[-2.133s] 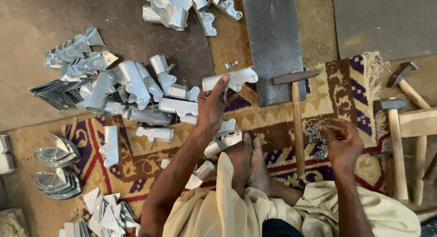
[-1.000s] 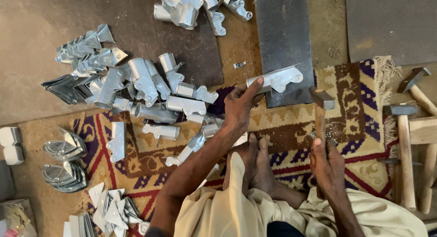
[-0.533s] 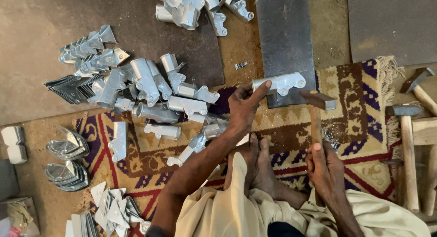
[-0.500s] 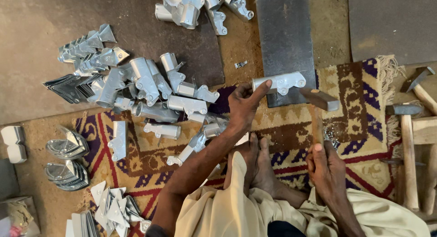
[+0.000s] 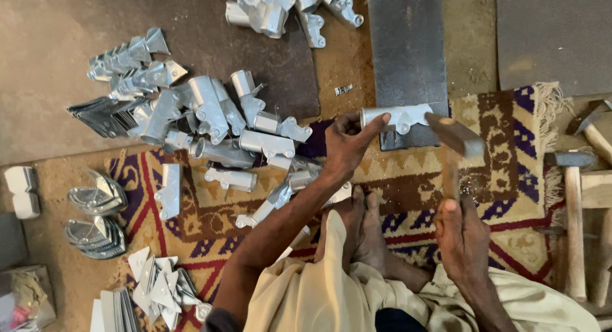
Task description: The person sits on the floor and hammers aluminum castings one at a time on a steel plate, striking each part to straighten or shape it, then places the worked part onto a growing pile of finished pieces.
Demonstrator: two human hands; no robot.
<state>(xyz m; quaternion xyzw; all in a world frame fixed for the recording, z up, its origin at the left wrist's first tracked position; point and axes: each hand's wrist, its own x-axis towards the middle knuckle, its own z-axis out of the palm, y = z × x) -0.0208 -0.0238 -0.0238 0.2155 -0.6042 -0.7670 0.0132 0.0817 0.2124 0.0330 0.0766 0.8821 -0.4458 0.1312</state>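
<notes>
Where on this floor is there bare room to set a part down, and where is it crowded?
Free: the bare floor left of the fan-shaped stacks, and the grey mat at top right. Crowded: the heap of metal tubes beside the left hand, and the hammers right of the right hand.

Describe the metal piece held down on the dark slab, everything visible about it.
The metal piece is a silvery sheet-metal part, like those heaped to its left: a short tube with a flat scalloped flange along its lower edge that shows small holes. It lies lengthwise across the near end of the dark slab, at the rug's edge. The left hand pins its left end, fingers on top. The hammer, gripped by the right hand, has its head at the piece's right end; contact cannot be told.
</notes>
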